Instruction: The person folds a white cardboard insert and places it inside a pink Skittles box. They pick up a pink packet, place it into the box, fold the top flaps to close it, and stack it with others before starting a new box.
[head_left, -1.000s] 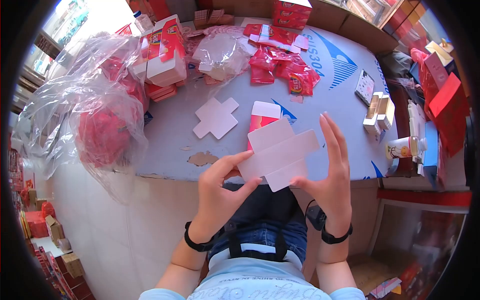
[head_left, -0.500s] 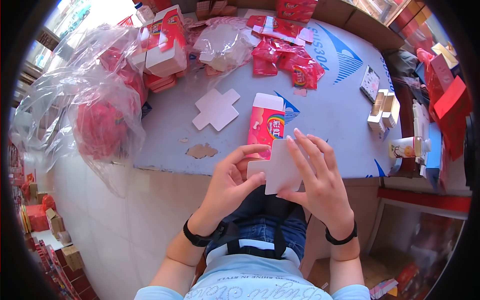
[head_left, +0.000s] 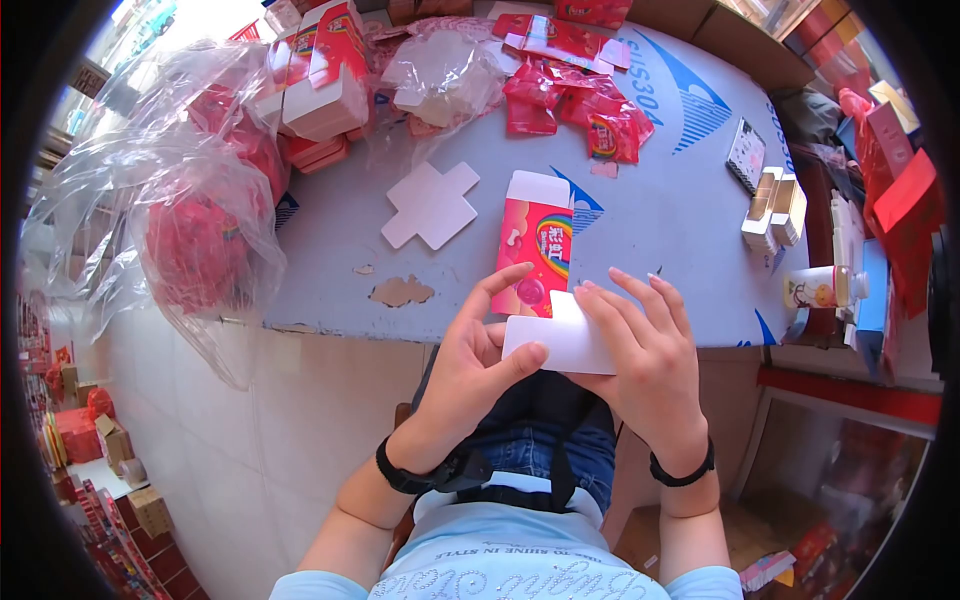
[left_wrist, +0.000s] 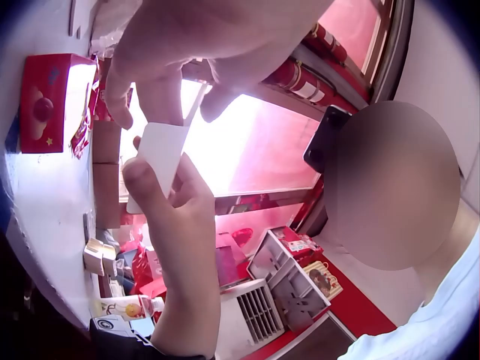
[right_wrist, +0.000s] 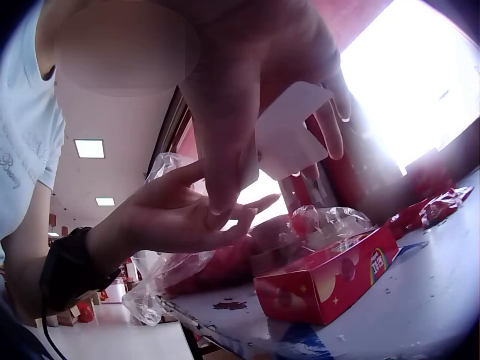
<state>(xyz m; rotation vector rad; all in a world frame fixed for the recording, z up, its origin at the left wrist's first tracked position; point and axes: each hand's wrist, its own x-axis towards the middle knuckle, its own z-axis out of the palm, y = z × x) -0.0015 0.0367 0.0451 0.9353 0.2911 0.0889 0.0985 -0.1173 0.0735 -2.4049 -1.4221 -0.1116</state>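
Close to the table's front edge, a white cross-shaped card (head_left: 548,342) is up off the table between both hands, with flaps folded. My left hand (head_left: 458,372) pinches its left end between thumb and fingers. At its right side my right hand (head_left: 650,375) grips it, the thumb mostly hidden behind; the right wrist view shows a bent flap of the card (right_wrist: 289,135) by those fingers. Just beyond lies a red box (head_left: 535,240) with a rainbow print and a raised white end flap. A second white cross-shaped card (head_left: 430,205) lies flat to its left.
Clear plastic bags (head_left: 200,220) with red contents fill the left side. Stacked red and white boxes (head_left: 325,85) and red packets (head_left: 575,110) lie at the back. Small open cartons (head_left: 774,212), a notebook (head_left: 745,155) and a bottle (head_left: 815,287) stand on the right.
The card in the hands was spread flat a second ago; its flaps are now folded over. The right hand has moved left and its fingers have come down onto the card.
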